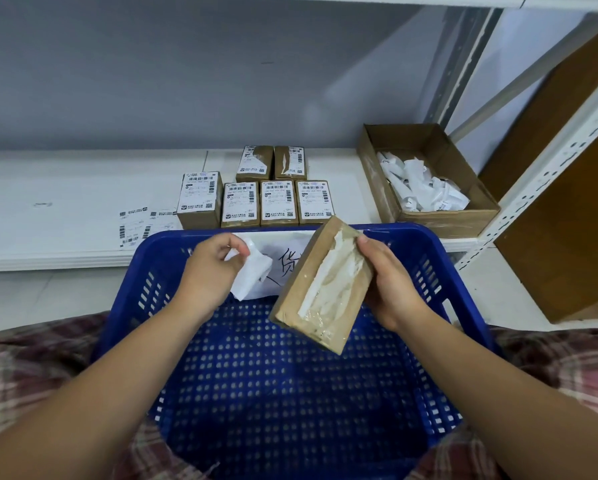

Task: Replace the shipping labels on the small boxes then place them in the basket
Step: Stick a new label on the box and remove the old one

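Blue basket [425, 271] sits on my lap; over it my right hand [391, 289] grips a small brown box [322, 289], tilted, paper residue on top, while my left hand [211, 271] pinches the peeled label [252, 271]. Beyond the basket six labelled boxes [278, 202] stand on the shelf [65, 188].

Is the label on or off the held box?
Off: the box shows only torn white residue; the left hand pinches the peeled label.

brown taped box [322, 285] tilted above blue basket [290, 393], label stripped, six labelled boxes [278, 202] on shelf
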{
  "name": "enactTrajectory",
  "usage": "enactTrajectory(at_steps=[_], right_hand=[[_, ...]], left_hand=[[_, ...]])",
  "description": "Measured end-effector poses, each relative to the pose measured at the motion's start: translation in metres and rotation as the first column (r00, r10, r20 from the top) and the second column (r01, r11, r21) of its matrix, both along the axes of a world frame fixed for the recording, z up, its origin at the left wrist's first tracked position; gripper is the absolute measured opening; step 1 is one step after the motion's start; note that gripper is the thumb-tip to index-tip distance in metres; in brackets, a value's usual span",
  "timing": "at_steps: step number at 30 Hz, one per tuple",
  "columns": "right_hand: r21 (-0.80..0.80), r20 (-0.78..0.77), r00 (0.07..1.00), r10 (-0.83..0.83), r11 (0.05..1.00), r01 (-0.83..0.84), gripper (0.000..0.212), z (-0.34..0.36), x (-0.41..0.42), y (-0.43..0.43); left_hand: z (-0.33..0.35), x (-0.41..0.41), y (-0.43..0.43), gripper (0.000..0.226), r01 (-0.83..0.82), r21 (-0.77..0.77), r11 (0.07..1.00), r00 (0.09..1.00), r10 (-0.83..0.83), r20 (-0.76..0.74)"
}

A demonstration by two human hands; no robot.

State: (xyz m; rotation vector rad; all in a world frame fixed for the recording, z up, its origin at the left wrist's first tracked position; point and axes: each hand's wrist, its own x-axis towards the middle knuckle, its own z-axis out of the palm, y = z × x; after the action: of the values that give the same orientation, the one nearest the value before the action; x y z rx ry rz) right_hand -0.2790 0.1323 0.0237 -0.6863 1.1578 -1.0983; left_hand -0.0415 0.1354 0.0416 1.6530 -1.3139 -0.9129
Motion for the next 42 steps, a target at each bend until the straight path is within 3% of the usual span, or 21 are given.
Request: enactTrajectory(at_steps=[3,7,11,18,21,22,25,28,30,34,37,39,42], right_hand=[[-0.003,-0.017,1.000,0.025,1.000,-0.025,0.059,0.000,0.003,0.002],[0.051,0.072,0.996,0.043,0.998,-0.047,0.076,-0.001,0.003,0.002],[0.092,0.114,0.984,0.140,0.984,-0.150,0.075,-0.001,0.004,0.005],[0.112,0.087,0.975,0.206,0.970,-0.215,0.075,0.004,0.011,0.009],[0.064,0.019,0.985,0.171,0.983,-0.172,0.075,0.002,0.012,0.010],[0.056,-0.002,0.988,0.157,0.986,-0.156,0.077,0.000,0.013,0.009],[0.037,-0.116,0.986,0.120,0.993,-0.116,0.075,-0.001,0.016,0.010],[0.041,-0.193,0.976,0.105,0.994,-0.098,0.062,-0.004,0.016,0.011],[0.046,-0.214,0.973,0.088,0.996,-0.080,0.054,-0.005,0.017,0.011],[0.150,-0.056,0.998,-0.008,0.989,0.017,0.053,-0.002,0.016,0.008],[0.213,-0.115,0.993,0.037,0.977,-0.011,0.046,-0.007,0.014,0.008],[0.238,-0.162,0.973,0.166,0.963,-0.125,0.044,-0.008,0.014,0.010],[0.277,-0.031,0.967,0.252,0.932,-0.234,0.042,-0.005,0.017,0.013]], left_hand=[[-0.004,-0.004,0.003,0.020,0.080,0.007,0.997,0.996,-0.080,0.043],[-0.012,-0.008,0.005,0.015,0.168,0.041,0.985,0.967,-0.173,0.189],[-0.010,-0.017,0.009,0.011,0.231,0.039,0.972,0.938,-0.233,0.258],[-0.006,-0.023,0.018,0.074,0.287,0.200,0.937,0.877,-0.341,0.338],[-0.002,-0.025,0.018,0.116,0.303,0.256,0.918,0.921,-0.351,0.167],[-0.001,-0.026,0.018,0.116,0.319,0.274,0.907,0.931,-0.354,0.089],[0.012,-0.033,0.028,0.075,0.383,0.331,0.862,0.923,-0.345,-0.170],[0.010,-0.033,0.031,0.062,0.494,0.389,0.778,0.861,-0.377,-0.340],[0.009,-0.032,0.033,0.058,0.504,0.423,0.753,0.837,-0.304,-0.455],[0.010,-0.035,0.033,0.050,0.458,0.435,0.775,0.790,-0.130,-0.600],[0.015,-0.037,0.034,0.026,0.430,0.418,0.800,0.727,-0.032,-0.686],[0.016,-0.036,0.033,0.037,0.429,0.412,0.804,0.677,0.016,-0.736],[0.016,-0.034,0.032,0.051,0.414,0.399,0.818,0.629,0.060,-0.775]])
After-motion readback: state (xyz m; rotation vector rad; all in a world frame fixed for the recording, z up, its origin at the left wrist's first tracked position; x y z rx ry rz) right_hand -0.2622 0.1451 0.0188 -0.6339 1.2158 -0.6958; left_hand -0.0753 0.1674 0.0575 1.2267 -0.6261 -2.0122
